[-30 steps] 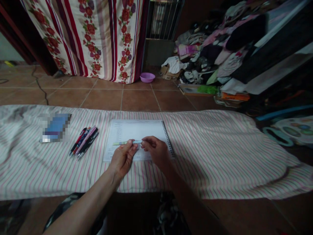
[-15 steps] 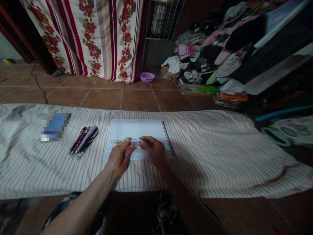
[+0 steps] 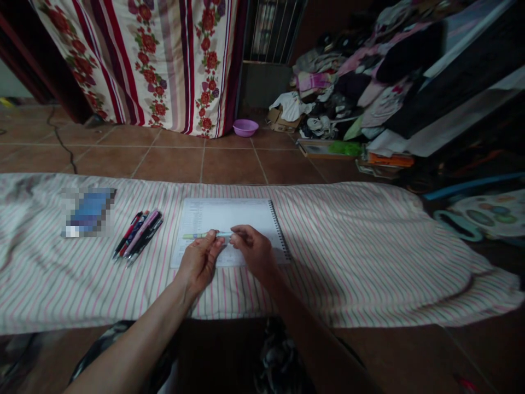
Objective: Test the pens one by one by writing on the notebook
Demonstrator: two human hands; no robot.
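Note:
Above the spiral notebook (image 3: 233,213), a light green and blue pen (image 3: 191,236) lies level across my hands. My left hand (image 3: 200,256) grips its middle between thumb and fingers. At the pen's right end, my right hand (image 3: 252,246) has its fingertips pinched on the tip; that contact is partly hidden by the fingers. The notebook lies open on the striped cloth, with its black coil along the right side. Left of it sits a bunch of several pens (image 3: 138,235), red, pink and black among them.
A blurred-out blue rectangular object (image 3: 91,210) lies at the cloth's left. The striped cloth (image 3: 361,246) covers the low surface. Beyond are a tiled floor, a purple basin (image 3: 245,128), a floral curtain (image 3: 172,65) and a heap of clothes (image 3: 348,82).
The view has shifted slightly. Both hands keep nearly the same hold on the pen, with the right fingers moved only a little.

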